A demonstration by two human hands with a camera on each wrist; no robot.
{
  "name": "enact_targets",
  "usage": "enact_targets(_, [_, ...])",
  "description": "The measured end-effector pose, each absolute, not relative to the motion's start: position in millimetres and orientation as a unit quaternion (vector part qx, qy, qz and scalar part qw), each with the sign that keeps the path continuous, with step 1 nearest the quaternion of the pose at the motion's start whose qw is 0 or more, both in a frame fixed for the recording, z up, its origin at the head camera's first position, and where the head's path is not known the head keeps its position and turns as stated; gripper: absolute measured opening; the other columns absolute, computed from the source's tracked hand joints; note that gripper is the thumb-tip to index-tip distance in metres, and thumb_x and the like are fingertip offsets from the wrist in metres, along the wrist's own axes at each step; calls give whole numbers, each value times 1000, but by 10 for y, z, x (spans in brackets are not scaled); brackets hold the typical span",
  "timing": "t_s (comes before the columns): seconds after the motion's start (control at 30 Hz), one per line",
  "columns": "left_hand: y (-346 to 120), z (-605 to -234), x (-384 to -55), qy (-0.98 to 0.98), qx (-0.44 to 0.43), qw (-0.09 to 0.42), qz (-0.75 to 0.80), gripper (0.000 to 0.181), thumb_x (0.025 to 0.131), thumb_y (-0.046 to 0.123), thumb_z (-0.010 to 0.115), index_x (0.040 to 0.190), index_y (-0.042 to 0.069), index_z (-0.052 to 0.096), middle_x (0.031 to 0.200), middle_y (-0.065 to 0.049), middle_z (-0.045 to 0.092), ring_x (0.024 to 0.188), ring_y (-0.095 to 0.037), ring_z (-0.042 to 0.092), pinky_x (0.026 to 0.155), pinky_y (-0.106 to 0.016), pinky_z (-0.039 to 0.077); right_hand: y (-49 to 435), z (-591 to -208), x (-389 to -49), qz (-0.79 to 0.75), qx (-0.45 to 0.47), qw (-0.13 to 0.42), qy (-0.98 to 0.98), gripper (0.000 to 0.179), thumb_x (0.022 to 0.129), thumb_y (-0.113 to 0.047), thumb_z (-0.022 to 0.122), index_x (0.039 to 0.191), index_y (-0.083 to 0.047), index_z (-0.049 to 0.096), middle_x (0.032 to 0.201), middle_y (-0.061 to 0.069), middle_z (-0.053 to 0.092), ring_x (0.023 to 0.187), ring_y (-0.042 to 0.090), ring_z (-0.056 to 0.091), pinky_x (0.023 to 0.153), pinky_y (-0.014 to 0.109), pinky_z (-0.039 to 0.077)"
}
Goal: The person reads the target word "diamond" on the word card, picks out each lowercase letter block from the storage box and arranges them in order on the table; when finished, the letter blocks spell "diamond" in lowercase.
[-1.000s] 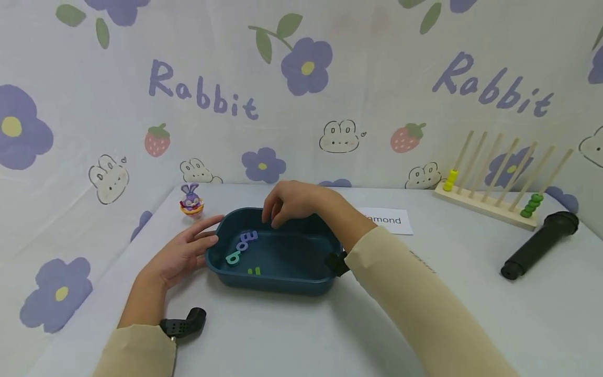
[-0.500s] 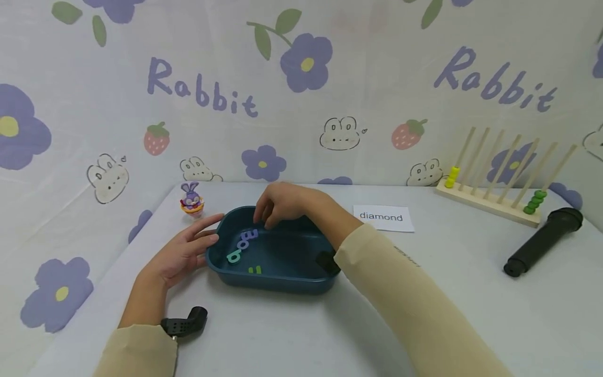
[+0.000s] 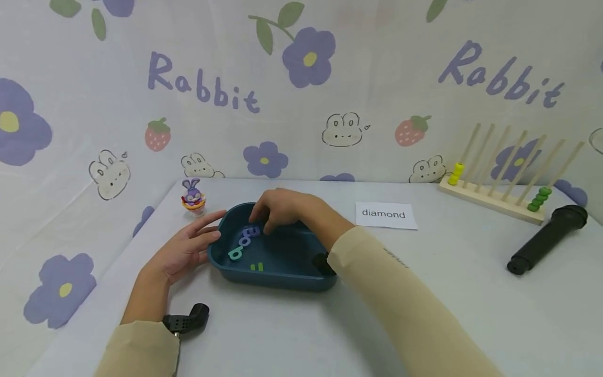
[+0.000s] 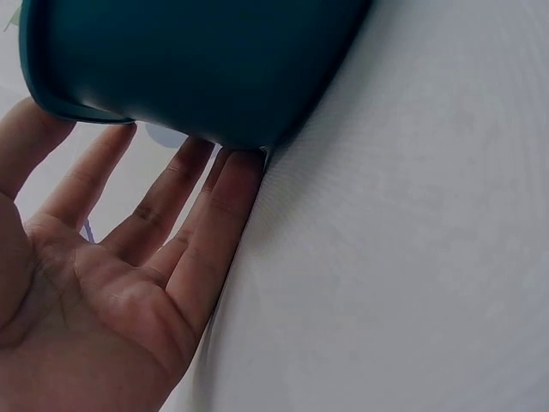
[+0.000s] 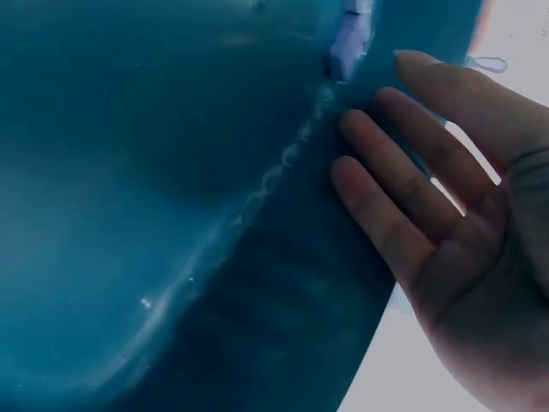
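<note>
Right hand (image 3: 282,204): arched over the far side of the tray (image 3: 278,280), fingers pointing down inside. Grip: thumb and fingers loosely bent, moderately spaced, nothing between them in the right wrist view.

Just beyond the fingertips: purple m (image 3: 251,231), on the tray floor by the far left corner. From the grip it lies below and slightly toward the person's left. Right wrist view puts a purple piece at the foot of the wall, a narrow gap showing between it and the fingers.

Next out: purple o (image 3: 244,241), then teal letter (image 3: 235,253). The three form a slanting row, near left to far right; the row's long axis points up at the right hand, so the m is the end nearest the grip. Whether the m and o touch, cannot tell.

Green piece (image 3: 256,267): apart from the row, by the near wall, partly hidden.

Left hand (image 3: 186,251): fingers extended, tips against the outside of the tray's left end; holds no letter. The wall stands between it and the row. Judgement: the right hand has the direct reach to the m; the left seems to steady the tray.

Farther out: rabbit toy (image 3: 192,196) beyond the left hand; "diamond" card (image 3: 387,215) right of the tray.
</note>
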State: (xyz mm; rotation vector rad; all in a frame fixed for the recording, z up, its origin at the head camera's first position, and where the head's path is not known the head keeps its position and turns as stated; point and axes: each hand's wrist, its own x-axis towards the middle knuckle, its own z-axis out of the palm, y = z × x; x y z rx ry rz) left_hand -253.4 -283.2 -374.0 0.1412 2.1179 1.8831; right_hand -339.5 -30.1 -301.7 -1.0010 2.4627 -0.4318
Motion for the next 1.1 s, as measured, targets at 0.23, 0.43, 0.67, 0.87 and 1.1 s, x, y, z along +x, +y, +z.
enact_targets(0.23, [-2821, -3740, -2518, 746, 48, 152, 647, 65, 106, 34, 58, 164, 27, 30, 168, -15, 28, 143, -32, 44, 102, -28, 54, -329, -3132, -3367, -142, -362, 244, 889, 40, 95, -7, 73, 133, -22, 72, 137, 3, 68, 123, 19, 62, 112, 39, 49])
enact_targets(0.43, [-2825, -3738, -2527, 742, 49, 154, 651, 64, 106, 33, 58, 164, 27, 31, 167, -16, 28, 141, -29, 47, 101, -27, 55, -330, -3133, -3348, -144, -356, 242, 891, 41, 94, 0, 71, 130, -20, 73, 112, 4, 70, 101, 18, 64, 92, 30, 58])
enact_targets(0.67, [-2820, -3732, -2534, 741, 47, 153, 652, 64, 107, 32, 58, 164, 26, 30, 167, -16, 28, 139, -27, 49, 100, -26, 55, -329, -3127, -3322, -126, -343, 257, 895, 42, 93, 4, 71, 128, -19, 74, 99, 3, 68, 90, 17, 62, 79, 26, 55])
enact_targets(0.87, [-2822, -3736, -2528, 740, 47, 152, 654, 63, 107, 31, 57, 164, 26, 30, 167, -16, 28, 142, -31, 46, 101, -27, 55, -333, -3141, -3321, -121, -336, 266, 896, 40, 91, 5, 72, 120, -21, 78, 97, 2, 68, 91, 17, 62, 76, 27, 54])
enact_targets(1.1, [-2823, -3735, -2533, 740, 46, 152, 654, 63, 107, 31, 57, 164, 26, 31, 167, -16, 28, 143, -32, 45, 100, -26, 55, -312, -3157, -3318, -136, -328, 262, 897, 38, 91, 3, 74, 122, -17, 77, 104, 5, 69, 85, 17, 65, 81, 33, 60])
